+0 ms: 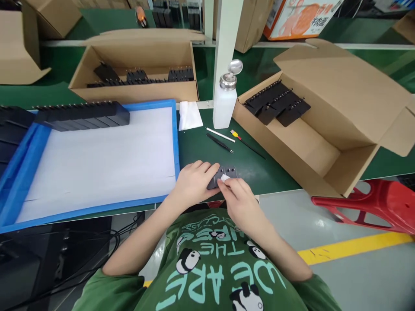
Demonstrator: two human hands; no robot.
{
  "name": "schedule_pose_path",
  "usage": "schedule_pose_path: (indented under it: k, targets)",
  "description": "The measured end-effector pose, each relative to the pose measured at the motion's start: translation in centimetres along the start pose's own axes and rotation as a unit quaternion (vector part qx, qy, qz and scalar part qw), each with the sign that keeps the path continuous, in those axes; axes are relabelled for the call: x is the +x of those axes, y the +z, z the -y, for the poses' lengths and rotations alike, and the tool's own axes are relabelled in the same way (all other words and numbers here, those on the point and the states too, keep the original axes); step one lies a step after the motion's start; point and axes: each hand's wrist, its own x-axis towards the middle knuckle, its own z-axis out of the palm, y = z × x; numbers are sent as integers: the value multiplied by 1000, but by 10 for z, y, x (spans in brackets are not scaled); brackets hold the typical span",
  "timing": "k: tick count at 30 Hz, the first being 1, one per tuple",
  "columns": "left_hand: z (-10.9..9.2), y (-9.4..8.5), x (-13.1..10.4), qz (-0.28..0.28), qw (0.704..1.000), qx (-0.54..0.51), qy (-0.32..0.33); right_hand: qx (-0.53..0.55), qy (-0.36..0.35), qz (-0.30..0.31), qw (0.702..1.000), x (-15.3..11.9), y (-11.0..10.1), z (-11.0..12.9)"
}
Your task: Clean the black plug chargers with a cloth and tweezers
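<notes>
My left hand point(196, 180) grips a small dark grey block point(231, 172) with round studs or holes along its far side, near the table's front edge. Pinched in the fingers of my right hand point(242, 199) is a small white wipe point(224, 177), which touches the block's upper face. Both hands partly cover the block. Beyond them lie black tweezers point(219, 143), a thin white stick point(220, 134) and a short black cable point(249, 144) with a yellow and red end. A white pump bottle point(224, 103) with its metal lid raised stands behind these, beside a folded white cloth point(190, 115).
On the left is a blue-rimmed tray point(177, 151) with a row of black blocks point(82, 116) at its back. Open cardboard boxes point(136, 93) point(292, 160) holding black pieces flank a white post point(227, 36). A red stool point(369, 205) stands at the right.
</notes>
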Motion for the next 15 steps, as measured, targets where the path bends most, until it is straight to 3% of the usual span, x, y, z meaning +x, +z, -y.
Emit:
schedule_pose_path:
  k: [6,11,15]
  targets:
    - [-5,-2,8,-1,1000,-8,9,-16,52,-36,998,-7,-16,-10]
    - [-4,5,8,8,1000,-9,7,-43,26,40,998,-8,2,-4]
    - [-3,5,8,-24,999,-4,27,-49,11,75,996,-4,1,3]
